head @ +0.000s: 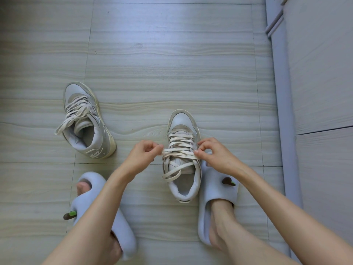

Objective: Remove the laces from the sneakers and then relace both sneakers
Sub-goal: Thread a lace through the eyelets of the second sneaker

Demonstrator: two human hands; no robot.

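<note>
Two grey and white high-top sneakers stand on the floor, toes pointing away from me. The right sneaker (pixel 183 150) sits between my feet, laced, with cream laces (pixel 179 148) crossing its tongue and loose ends lying over its opening. My left hand (pixel 142 154) pinches the lace at the shoe's left side. My right hand (pixel 214 153) pinches the lace at the right side. The left sneaker (pixel 87 121) stands apart at the left, tilted, its cream laces (pixel 76 111) slack with an end trailing onto the floor.
My feet wear pale blue slippers, one at the lower left (pixel 107 213) and one (pixel 215 197) touching the right sneaker's right side. A pale cabinet (pixel 315 73) runs along the right edge. The floor (pixel 162 64) is light wood-grain tile.
</note>
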